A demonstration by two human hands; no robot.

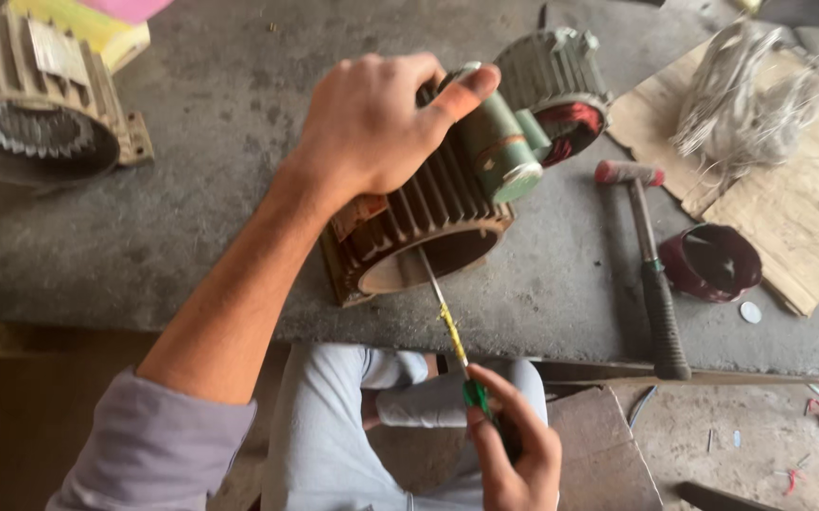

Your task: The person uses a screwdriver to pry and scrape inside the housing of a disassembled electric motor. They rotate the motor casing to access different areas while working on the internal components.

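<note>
A seated worker steadied a ribbed, brown-grey cast-metal motor housing [419,227] on the edge of a grey stone workbench [201,189], the left hand [372,123] clamped over its finned top with the thumb pressed against a green cylindrical part [499,151] fixed to the casing. The right hand [514,445], fingers clenched round the dark green handle, held a long thin tool with a yellow-marked shaft [443,308], its tip inside the housing's open bore. The work appeared to be at the stage of probing or clearing the stator cavity; the next move would likely call for a firm brace from the upper hand and a straight push or pull along the shaft. The housing lay on its side, its long axis running from the far right toward the worker, the open mouth facing down and near. The tool lay almost along that same line. A hammer with a black grip [651,265], a maroon plastic cup [712,262] and a second ribbed motor body [36,104] sat on the bench.
</note>
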